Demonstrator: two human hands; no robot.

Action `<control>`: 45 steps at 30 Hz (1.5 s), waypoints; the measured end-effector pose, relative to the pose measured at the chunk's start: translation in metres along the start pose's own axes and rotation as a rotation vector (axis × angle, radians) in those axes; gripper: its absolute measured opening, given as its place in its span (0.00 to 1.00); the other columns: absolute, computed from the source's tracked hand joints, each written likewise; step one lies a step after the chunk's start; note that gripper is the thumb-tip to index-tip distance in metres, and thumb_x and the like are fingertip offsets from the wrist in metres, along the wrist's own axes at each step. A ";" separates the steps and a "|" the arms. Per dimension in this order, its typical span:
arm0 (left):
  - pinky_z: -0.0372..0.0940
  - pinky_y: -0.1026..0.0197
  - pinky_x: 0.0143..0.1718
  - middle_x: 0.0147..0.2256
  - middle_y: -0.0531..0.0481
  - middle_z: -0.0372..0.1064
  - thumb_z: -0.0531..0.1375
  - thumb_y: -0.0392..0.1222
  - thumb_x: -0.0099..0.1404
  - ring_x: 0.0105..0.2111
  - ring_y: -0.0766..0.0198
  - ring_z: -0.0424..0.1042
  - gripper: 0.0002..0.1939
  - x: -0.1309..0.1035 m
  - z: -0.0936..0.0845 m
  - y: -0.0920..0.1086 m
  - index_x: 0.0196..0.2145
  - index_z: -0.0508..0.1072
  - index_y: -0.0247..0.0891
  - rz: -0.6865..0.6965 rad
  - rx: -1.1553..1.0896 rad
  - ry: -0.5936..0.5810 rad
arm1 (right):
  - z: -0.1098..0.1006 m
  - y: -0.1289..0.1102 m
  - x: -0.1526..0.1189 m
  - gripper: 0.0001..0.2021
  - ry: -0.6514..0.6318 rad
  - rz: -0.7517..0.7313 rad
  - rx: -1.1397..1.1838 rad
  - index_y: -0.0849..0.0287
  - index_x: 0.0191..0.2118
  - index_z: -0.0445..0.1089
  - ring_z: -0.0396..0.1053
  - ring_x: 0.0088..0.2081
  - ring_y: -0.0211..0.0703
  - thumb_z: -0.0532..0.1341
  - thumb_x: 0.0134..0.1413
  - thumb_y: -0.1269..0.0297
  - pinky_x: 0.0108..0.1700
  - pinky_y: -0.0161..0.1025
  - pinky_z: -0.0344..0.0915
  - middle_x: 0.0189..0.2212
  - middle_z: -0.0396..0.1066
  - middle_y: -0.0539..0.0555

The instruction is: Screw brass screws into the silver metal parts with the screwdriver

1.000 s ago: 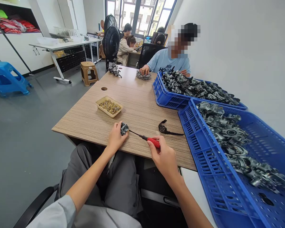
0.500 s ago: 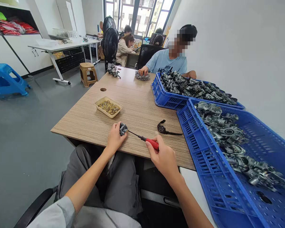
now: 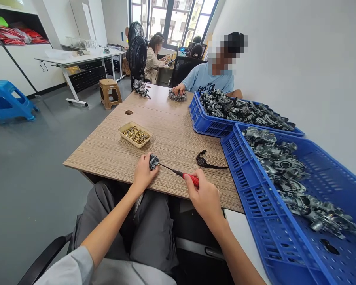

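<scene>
My left hand (image 3: 144,173) is closed round a small grey metal carburetor (image 3: 153,161) at the table's near edge. In my right hand (image 3: 204,194) is a screwdriver (image 3: 191,179) with a red handle, gripped by fingers and thumb. Its thin dark shaft points left, and the tip meets a small brass-coloured piece on the carburetor's right side. Whether the tip sits in a slot is too small to tell. Beyond my left hand stands a cream tray (image 3: 122,135) of brass-coloured screw-like parts.
A black wristwatch (image 3: 202,160) lies right of the screwdriver. Two blue crates, a near one (image 3: 255,206) and a far one (image 3: 197,114), hold many metal parts along the right. Across the table (image 3: 166,118) a person rests a hand on a clear bag of parts (image 3: 177,95).
My right hand and the screwdriver handle have shifted very slightly right, with the fingers a little differently placed. My left hand and the carburetor stay put. A person in the background sits more upright.
</scene>
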State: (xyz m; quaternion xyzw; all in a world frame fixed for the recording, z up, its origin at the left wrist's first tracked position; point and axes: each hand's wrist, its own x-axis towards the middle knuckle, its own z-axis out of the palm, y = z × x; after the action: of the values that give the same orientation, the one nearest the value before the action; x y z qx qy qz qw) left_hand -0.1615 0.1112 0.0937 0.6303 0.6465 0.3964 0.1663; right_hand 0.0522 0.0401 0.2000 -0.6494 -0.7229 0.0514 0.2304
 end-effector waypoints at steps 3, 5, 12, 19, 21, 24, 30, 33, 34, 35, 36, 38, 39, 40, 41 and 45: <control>0.71 0.54 0.48 0.52 0.42 0.67 0.62 0.42 0.66 0.51 0.50 0.73 0.27 0.000 0.000 -0.001 0.61 0.65 0.41 -0.009 -0.008 0.003 | -0.001 0.000 0.000 0.13 -0.028 0.001 0.030 0.52 0.40 0.64 0.73 0.25 0.50 0.54 0.69 0.48 0.30 0.38 0.55 0.23 0.72 0.50; 0.71 0.54 0.49 0.52 0.42 0.67 0.63 0.42 0.66 0.51 0.51 0.73 0.27 0.001 0.000 -0.001 0.61 0.64 0.41 -0.009 -0.014 0.002 | -0.004 0.000 0.001 0.12 -0.077 -0.070 0.137 0.52 0.47 0.63 0.74 0.27 0.48 0.55 0.68 0.51 0.32 0.38 0.59 0.28 0.75 0.50; 0.71 0.54 0.48 0.52 0.42 0.67 0.63 0.42 0.66 0.51 0.50 0.73 0.27 0.000 0.000 0.000 0.61 0.65 0.41 -0.003 -0.011 0.007 | -0.008 0.002 0.004 0.13 -0.085 -0.009 0.006 0.52 0.41 0.63 0.74 0.27 0.52 0.52 0.70 0.49 0.30 0.38 0.54 0.24 0.74 0.50; 0.71 0.53 0.49 0.51 0.42 0.67 0.62 0.42 0.66 0.51 0.51 0.73 0.26 0.000 -0.001 0.000 0.61 0.65 0.41 -0.001 -0.018 0.008 | -0.010 0.003 0.003 0.11 -0.161 -0.139 0.174 0.53 0.50 0.61 0.76 0.34 0.50 0.55 0.68 0.55 0.35 0.39 0.62 0.36 0.79 0.54; 0.71 0.53 0.49 0.52 0.42 0.67 0.62 0.42 0.66 0.51 0.51 0.73 0.27 0.000 -0.001 0.000 0.61 0.65 0.41 0.000 -0.016 0.008 | -0.007 0.006 0.004 0.09 -0.115 -0.117 0.113 0.52 0.47 0.62 0.77 0.34 0.52 0.54 0.68 0.55 0.35 0.39 0.61 0.36 0.79 0.54; 0.71 0.53 0.49 0.52 0.42 0.67 0.62 0.42 0.66 0.51 0.50 0.73 0.27 0.000 0.000 -0.001 0.61 0.65 0.40 -0.003 -0.013 0.011 | -0.001 0.009 0.005 0.12 -0.062 -0.021 0.029 0.52 0.41 0.63 0.75 0.29 0.53 0.53 0.69 0.50 0.32 0.39 0.56 0.27 0.76 0.52; 0.70 0.53 0.51 0.52 0.42 0.67 0.62 0.41 0.66 0.51 0.51 0.73 0.27 0.001 0.001 -0.001 0.61 0.64 0.40 -0.005 -0.026 0.016 | -0.006 0.006 0.006 0.11 -0.133 -0.063 0.145 0.52 0.47 0.62 0.73 0.28 0.50 0.55 0.68 0.51 0.33 0.39 0.59 0.28 0.75 0.50; 0.70 0.53 0.51 0.52 0.42 0.67 0.62 0.41 0.66 0.52 0.51 0.73 0.27 0.001 0.000 -0.001 0.61 0.64 0.40 -0.004 -0.026 0.012 | -0.007 0.007 0.006 0.10 -0.135 -0.131 0.177 0.52 0.50 0.61 0.75 0.33 0.50 0.55 0.68 0.55 0.36 0.40 0.62 0.36 0.78 0.53; 0.70 0.53 0.51 0.51 0.42 0.67 0.62 0.41 0.66 0.52 0.51 0.73 0.27 0.001 0.000 -0.001 0.61 0.64 0.40 -0.004 -0.024 0.011 | -0.005 0.008 0.006 0.09 -0.111 -0.125 0.154 0.52 0.48 0.61 0.76 0.34 0.51 0.55 0.68 0.55 0.36 0.40 0.62 0.37 0.78 0.54; 0.70 0.53 0.51 0.51 0.42 0.67 0.62 0.42 0.66 0.51 0.51 0.73 0.27 0.001 0.000 -0.001 0.61 0.64 0.40 -0.003 -0.022 0.011 | -0.003 0.008 0.006 0.09 -0.085 -0.105 0.130 0.52 0.46 0.62 0.76 0.34 0.52 0.55 0.68 0.55 0.36 0.40 0.61 0.37 0.78 0.55; 0.70 0.53 0.51 0.51 0.42 0.67 0.62 0.42 0.66 0.51 0.51 0.73 0.27 0.001 0.000 -0.001 0.61 0.64 0.40 -0.003 -0.020 0.012 | -0.001 0.009 0.006 0.09 -0.061 -0.076 0.112 0.52 0.44 0.62 0.76 0.33 0.52 0.55 0.68 0.53 0.35 0.40 0.60 0.34 0.78 0.54; 0.70 0.53 0.51 0.51 0.42 0.67 0.62 0.42 0.66 0.51 0.51 0.73 0.26 0.001 0.000 -0.001 0.61 0.64 0.40 0.000 -0.020 0.014 | 0.003 0.009 0.005 0.11 -0.031 -0.011 0.106 0.52 0.40 0.62 0.74 0.29 0.51 0.55 0.68 0.50 0.33 0.39 0.58 0.28 0.75 0.51; 0.70 0.53 0.51 0.51 0.42 0.67 0.62 0.42 0.66 0.51 0.51 0.73 0.26 0.001 0.001 -0.002 0.61 0.64 0.40 0.001 -0.021 0.016 | 0.005 0.009 0.005 0.12 -0.025 0.012 0.112 0.51 0.39 0.62 0.73 0.27 0.51 0.55 0.67 0.49 0.32 0.39 0.57 0.25 0.74 0.50; 0.70 0.53 0.51 0.51 0.42 0.67 0.62 0.42 0.66 0.51 0.51 0.73 0.26 0.001 0.001 -0.002 0.61 0.64 0.40 0.003 -0.022 0.017 | 0.006 0.009 0.005 0.13 -0.021 0.027 0.119 0.51 0.38 0.62 0.72 0.26 0.50 0.56 0.67 0.48 0.32 0.39 0.57 0.23 0.72 0.49; 0.70 0.53 0.51 0.51 0.42 0.67 0.62 0.42 0.66 0.51 0.51 0.73 0.26 0.001 0.001 -0.002 0.61 0.64 0.40 0.004 -0.023 0.017 | 0.006 0.009 0.005 0.13 -0.018 0.035 0.126 0.51 0.38 0.62 0.71 0.25 0.49 0.56 0.67 0.47 0.31 0.38 0.57 0.22 0.71 0.48; 0.70 0.54 0.51 0.51 0.42 0.67 0.62 0.42 0.66 0.51 0.51 0.73 0.27 0.000 0.001 -0.002 0.61 0.64 0.40 -0.002 -0.010 0.018 | 0.004 0.009 0.005 0.13 -0.035 -0.001 0.160 0.52 0.41 0.65 0.70 0.25 0.47 0.55 0.67 0.48 0.32 0.38 0.57 0.22 0.71 0.47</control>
State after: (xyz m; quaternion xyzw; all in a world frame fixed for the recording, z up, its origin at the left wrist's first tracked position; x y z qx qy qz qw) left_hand -0.1617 0.1122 0.0917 0.6253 0.6465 0.4051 0.1641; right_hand 0.0580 0.0471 0.1944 -0.6275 -0.7207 0.1201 0.2691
